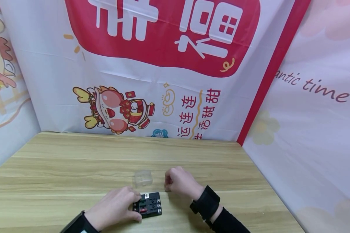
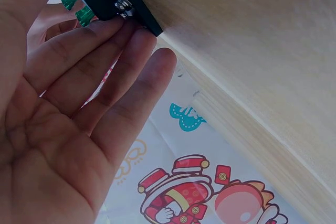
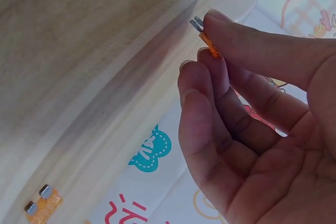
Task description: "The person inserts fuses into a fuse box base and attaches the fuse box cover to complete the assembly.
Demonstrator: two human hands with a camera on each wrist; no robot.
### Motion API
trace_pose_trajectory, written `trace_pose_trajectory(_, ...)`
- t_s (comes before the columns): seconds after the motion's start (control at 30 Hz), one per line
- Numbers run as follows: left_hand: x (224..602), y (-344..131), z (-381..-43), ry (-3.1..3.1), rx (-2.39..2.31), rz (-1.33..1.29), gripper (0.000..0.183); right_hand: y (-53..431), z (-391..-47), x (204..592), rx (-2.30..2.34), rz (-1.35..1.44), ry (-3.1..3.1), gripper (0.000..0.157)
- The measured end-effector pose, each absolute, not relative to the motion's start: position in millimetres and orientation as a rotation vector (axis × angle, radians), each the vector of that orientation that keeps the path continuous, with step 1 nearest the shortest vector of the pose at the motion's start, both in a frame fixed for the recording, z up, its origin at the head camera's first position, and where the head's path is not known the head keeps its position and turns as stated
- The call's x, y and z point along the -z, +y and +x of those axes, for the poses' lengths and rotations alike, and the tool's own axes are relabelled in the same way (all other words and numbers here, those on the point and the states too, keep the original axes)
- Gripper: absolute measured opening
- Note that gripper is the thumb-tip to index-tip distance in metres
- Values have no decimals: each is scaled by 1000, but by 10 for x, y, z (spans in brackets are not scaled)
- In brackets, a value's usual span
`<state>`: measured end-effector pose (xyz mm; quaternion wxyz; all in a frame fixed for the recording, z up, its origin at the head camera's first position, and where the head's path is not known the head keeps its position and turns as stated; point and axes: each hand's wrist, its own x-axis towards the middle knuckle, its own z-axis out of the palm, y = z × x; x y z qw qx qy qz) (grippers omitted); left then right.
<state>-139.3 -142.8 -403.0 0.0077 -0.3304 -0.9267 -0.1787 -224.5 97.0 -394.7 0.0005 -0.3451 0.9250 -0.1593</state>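
Note:
A black fuse block [image 1: 152,205] lies on the wooden table, with a red blade fuse [image 1: 143,210] seated in it. My left hand [image 1: 116,207] grips its left side, thumb at the near edge and fingers toward the far one. Green fuses [image 2: 84,16] stick out of the block in the left wrist view, beside metal screw terminals [image 2: 123,4]. To the right of the block, my right hand [image 1: 182,183] pinches an orange blade fuse [image 3: 209,44] between thumb and index finger. Its metal prongs point out past the thumb tip.
A clear plastic cover [image 1: 143,178] sits on the table just beyond the block. Another orange fuse [image 3: 44,205] lies on the wood in the right wrist view. Printed cloth [image 1: 151,74] hangs along the table's far edge, with more at both sides.

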Motion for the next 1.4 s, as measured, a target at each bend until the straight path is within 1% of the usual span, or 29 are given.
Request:
trace_pose_trajectory(0.13,4026,-1426,-1391,-2899,553,-1033,53,970,-2243,3937,545,-1101,2896,11)
trace_pose_trajectory(0.27,4020,-1422,-1387,-2902,546,-1031,54,972,-2236,3920,583,-1139,2891,9)
trace_pose_trajectory(0.5,4022,-1419,-1383,-2898,525,-1030,54,972,-2240,3915,612,-1191,2911,10)
trace_pose_trajectory(0.7,4029,-1423,-1377,-2884,540,-1033,51,952,-2234,3905,587,-1190,2944,11)
trace_pose_trajectory(0.87,4029,-1422,-1384,-2890,545,-1032,52,940,-2217,3891,558,-1185,2967,12)
trace_pose_trajectory(1.1,4025,-1427,-1396,-2903,549,-1035,54,935,-2193,3859,551,-1152,2984,9)
trace_pose_trajectory(1.4,4027,-1434,-1403,-2904,587,-1039,49,929,-2176,3826,564,-1165,3005,12)
